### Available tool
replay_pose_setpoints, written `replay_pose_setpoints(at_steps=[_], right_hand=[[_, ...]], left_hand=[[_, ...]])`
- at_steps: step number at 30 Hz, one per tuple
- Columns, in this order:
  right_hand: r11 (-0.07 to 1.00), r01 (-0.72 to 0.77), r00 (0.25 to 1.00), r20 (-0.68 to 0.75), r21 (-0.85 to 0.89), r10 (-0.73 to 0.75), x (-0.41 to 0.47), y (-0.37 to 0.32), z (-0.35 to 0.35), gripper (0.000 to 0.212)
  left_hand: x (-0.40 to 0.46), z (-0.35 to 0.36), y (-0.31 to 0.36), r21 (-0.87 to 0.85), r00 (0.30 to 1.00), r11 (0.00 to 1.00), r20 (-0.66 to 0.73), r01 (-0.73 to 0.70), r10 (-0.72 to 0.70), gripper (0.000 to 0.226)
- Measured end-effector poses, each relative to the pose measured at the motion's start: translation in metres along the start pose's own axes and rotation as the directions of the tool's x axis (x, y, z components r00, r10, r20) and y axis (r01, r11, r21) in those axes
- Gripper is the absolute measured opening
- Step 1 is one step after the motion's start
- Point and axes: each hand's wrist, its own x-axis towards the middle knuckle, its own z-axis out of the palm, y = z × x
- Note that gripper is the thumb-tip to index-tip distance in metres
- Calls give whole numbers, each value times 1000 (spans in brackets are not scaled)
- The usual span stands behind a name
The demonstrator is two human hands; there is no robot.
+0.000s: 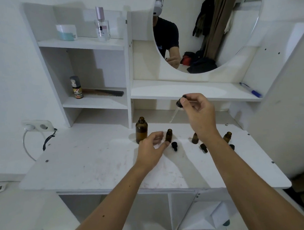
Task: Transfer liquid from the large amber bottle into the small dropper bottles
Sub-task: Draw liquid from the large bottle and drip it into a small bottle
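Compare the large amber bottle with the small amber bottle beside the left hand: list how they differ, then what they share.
1. The large amber bottle is taller and wider than the small amber bottle.
2. The large amber bottle stands free to the left, while the left hand touches the small amber bottle low on its side.
Both are amber glass, upright and uncapped on the white desk.

I see amber-brown glass on the large amber bottle [141, 129] and the small dropper bottles [169, 135], black on their loose caps [174, 146] and my dropper's bulb [181, 102], a scuffed white desk [90, 164], and a blue pen [251, 90].
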Motion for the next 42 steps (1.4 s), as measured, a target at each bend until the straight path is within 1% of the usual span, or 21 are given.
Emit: replay_pose_setpoints(at_steps=[2, 4, 7, 9, 11, 14, 16, 19, 22, 26, 29, 32, 34, 37, 42], right_hand=[[998, 47, 999, 8, 43, -47, 1, -9, 6, 8], [993, 67, 997, 21, 93, -69, -1, -18, 15, 12], [991, 79, 995, 51, 106, -85, -3, -26, 33, 21], [989, 71, 995, 61, 126, -79, -4, -31, 44, 20], [988, 72, 995, 58, 139, -81, -4, -34, 55, 16], [989, 69, 994, 79, 133, -80, -3, -33, 69, 15], [991, 66, 993, 90, 116, -76, -2, -30, 75, 16], [994, 58, 991, 113, 93, -68, -1, -22, 80, 16], [995, 61, 989, 127, 82, -71, 1, -16, 83, 14], [995, 85, 986, 137, 55, -92, 7, -16, 83, 13], [994, 110, 978, 174, 10, -110, 7, -12, 86, 12], [989, 120, 958, 272, -82, -94, 3, -4, 93, 13], [987, 88, 949, 314, -137, -41, -1, 2, 98, 13], [984, 12, 946, 320, -180, 47, -6, 13, 104, 12], [986, -105, 958, 252, -131, 136, -10, 20, 109, 4]], left_hand=[[-15, -17, -2, -10, 1000, 1000, 14, -5, 5, 42], [-28, -37, -5, -16, 1000, 1000, 14, 11, -11, 39], [-37, -71, -9, -24, 997, 997, -2, 75, -75, 37], [-36, -91, -14, -46, 993, 993, -27, 109, -111, 37], [-31, -103, -18, -46, 990, 991, -57, 127, -130, 44], [-19, -107, -21, -38, 987, 991, -87, 131, -134, 65], [-10, -101, -22, -49, 987, 990, -84, 130, -134, 77], [4, -88, -20, -56, 991, 991, -53, 123, -126, 84], [14, -76, -20, -77, 993, 991, -35, 109, -112, 71], [21, -71, -25, -84, 991, 991, -71, 104, -110, 55], [22, -73, -27, -80, 991, 992, -77, 100, -106, 53], [22, -72, -27, -62, 991, 993, -87, 98, -104, 56], [22, -71, -26, -49, 991, 994, -91, 97, -101, 55], [21, -71, -25, -31, 991, 996, -102, 87, -90, 56], [21, -71, -25, -13, 990, 996, -112, 85, -86, 57]])
